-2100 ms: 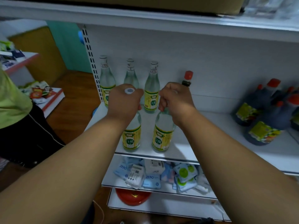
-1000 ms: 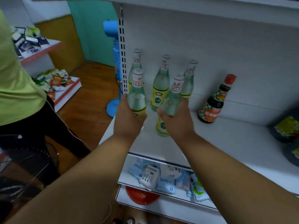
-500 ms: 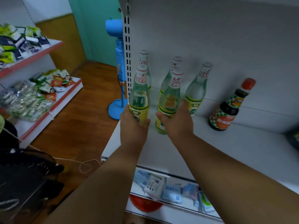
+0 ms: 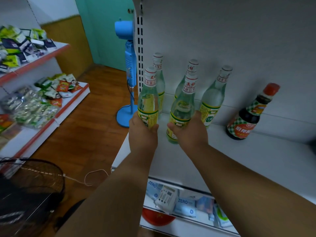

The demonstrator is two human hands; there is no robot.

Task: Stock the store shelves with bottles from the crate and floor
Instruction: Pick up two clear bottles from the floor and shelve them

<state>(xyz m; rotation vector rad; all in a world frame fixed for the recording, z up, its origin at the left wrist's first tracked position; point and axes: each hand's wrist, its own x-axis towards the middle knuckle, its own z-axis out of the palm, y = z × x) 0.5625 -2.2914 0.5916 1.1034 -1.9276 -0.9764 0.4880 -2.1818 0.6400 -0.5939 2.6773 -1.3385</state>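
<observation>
Three clear bottles (image 4: 212,101) already stand at the shelf (image 4: 248,156) back; left hand (image 4: 142,134) and right hand (image 4: 189,132) each grip another bottle, unplaced.

A blue standing fan (image 4: 127,69) stands on the wooden floor (image 4: 82,134) (snack packets (image 4: 34,103) lie on side shelving (image 4: 42,127)).

Free room is on the right part of the shelf; the left back is blocked.

You have three clear bottles (image 4: 212,100) standing in a row at the back wall, and your left hand (image 4: 142,134) and right hand (image 4: 189,132) each hold one more bottle in front of them. The dark sauce bottle (image 4: 248,115) stands apart on the right. Between it and the row a gap stays open, and the white shelf (image 4: 256,159) in front of it is bare. The slotted upright (image 4: 140,53) closes the left edge.
</observation>
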